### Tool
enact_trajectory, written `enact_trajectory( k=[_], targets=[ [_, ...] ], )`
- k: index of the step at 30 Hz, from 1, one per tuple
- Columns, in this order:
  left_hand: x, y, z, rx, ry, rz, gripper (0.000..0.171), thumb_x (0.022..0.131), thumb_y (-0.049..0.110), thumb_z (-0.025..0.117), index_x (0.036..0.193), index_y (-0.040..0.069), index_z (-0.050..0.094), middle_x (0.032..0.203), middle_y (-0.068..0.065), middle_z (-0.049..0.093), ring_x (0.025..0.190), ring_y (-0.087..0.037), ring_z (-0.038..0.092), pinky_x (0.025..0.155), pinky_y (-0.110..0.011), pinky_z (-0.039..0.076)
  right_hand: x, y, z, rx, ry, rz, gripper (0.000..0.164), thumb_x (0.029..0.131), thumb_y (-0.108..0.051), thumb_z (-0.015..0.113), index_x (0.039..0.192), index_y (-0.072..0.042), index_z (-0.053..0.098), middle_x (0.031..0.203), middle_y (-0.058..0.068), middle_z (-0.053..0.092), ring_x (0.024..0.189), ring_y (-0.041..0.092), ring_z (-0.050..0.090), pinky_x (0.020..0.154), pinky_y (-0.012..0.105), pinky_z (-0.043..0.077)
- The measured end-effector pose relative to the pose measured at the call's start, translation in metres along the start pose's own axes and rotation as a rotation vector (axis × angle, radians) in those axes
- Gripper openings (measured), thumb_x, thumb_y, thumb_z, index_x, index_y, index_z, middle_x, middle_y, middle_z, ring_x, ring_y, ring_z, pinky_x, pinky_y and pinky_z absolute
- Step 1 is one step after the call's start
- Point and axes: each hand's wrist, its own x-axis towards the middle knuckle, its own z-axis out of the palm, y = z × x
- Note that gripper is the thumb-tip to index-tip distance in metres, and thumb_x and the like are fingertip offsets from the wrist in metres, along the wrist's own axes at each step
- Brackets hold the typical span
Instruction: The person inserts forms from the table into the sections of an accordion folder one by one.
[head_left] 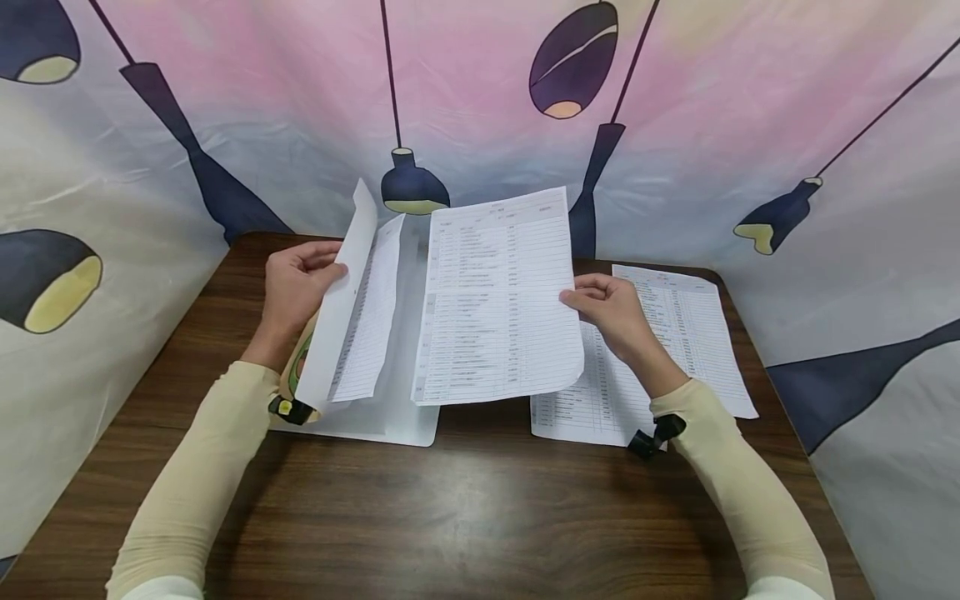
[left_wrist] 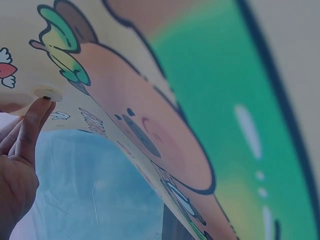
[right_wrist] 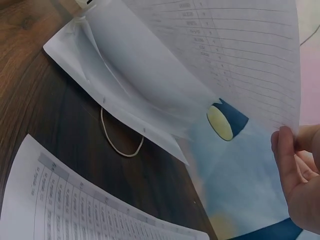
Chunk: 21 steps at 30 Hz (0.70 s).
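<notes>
Left hand (head_left: 300, 279) pinches the folder (head_left: 333, 329), right hand (head_left: 611, 315) a sheet (head_left: 498, 292) by one edge, so its free side could sag and crease.

Lamp-print drapes (head_left: 480, 108) around a wood-grain table (head_left: 465, 517) suggest a curtained booth.

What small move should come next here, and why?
Probably ease the held sheet leftward into the folder: the left hand holds its cover lifted, another sheet sits inside, and the right hand grips the held sheet's right edge.
</notes>
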Motion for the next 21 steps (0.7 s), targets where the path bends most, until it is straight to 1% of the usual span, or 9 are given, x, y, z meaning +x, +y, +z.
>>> enact_trajectory(
  k=[10,15,21],
  targets=[
    [0.001,0.001,0.001,-0.005,0.005,0.004,0.028,0.09,0.005,0.072,0.117,-0.002,0.076,0.096,0.007,0.075,0.082,-0.004,0.072,0.073,-0.018,0.056,0.007,0.001,0.019,0.015,-0.027,0.006,0.035,0.093,-0.004,0.073,0.122,0.011,0.063,0.087,-0.004,0.073,0.088,0.011,0.071,0.08,0.027,0.059],
    [0.0,0.001,0.001,-0.007,0.002,0.0,0.028,0.09,0.005,0.072,0.117,-0.001,0.076,0.096,0.005,0.076,0.082,-0.005,0.072,0.073,-0.018,0.056,0.01,0.001,0.028,0.027,-0.036,0.002,0.033,0.092,-0.004,0.074,0.12,0.011,0.065,0.088,-0.001,0.073,0.088,0.013,0.072,0.08,0.028,0.059],
    [0.0,0.001,0.0,-0.013,0.003,0.014,0.027,0.09,0.006,0.073,0.116,-0.001,0.076,0.095,0.006,0.076,0.082,-0.006,0.073,0.073,-0.019,0.056,0.012,-0.001,0.039,0.044,-0.043,0.005,0.031,0.091,-0.003,0.074,0.118,0.011,0.066,0.088,-0.001,0.073,0.087,0.013,0.072,0.079,0.029,0.06]
  ],
)
